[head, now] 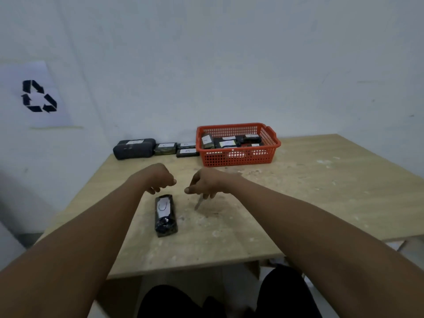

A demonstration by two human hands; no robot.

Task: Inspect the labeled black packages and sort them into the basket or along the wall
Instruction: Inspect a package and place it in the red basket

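Currently one black package (165, 215) lies alone on the near middle of the wooden table (321, 180), label face up with a hand-drawn mark on it; the mark reads roughly like a C or U, not certain. Its long axis runs near-to-far, tilted slightly, the far end toward the hands. Left hand (160, 179) hovers just beyond and slightly left of the package's far end, fingers loosely curled, holding nothing, not touching the package. Right hand (207, 185) is to the right of that end, a little farther off, fingers curled around a slim pale object (199, 203) that points down toward the table; possibly a pen or blade, cannot tell which. Judgement: left hand is the nearer and the free one, so the pickup likely falls to it, reaching back toward the body and closing across the package's short width. Orange basket (238, 154) stands at the far edge against the wall (206, 65), right of centre, already holding several labeled packages. A row of packages (165, 149) lies along the wall to the basket's left, ending just beside it; a larger dark bundle (134, 149) sits at the row's left end. Bare tabletop lies between the hands and both destinations. Table's near edge is close behind the package; the left edge is not far from it. A sheet with a recycling symbol (39, 96) hangs on the left wall.
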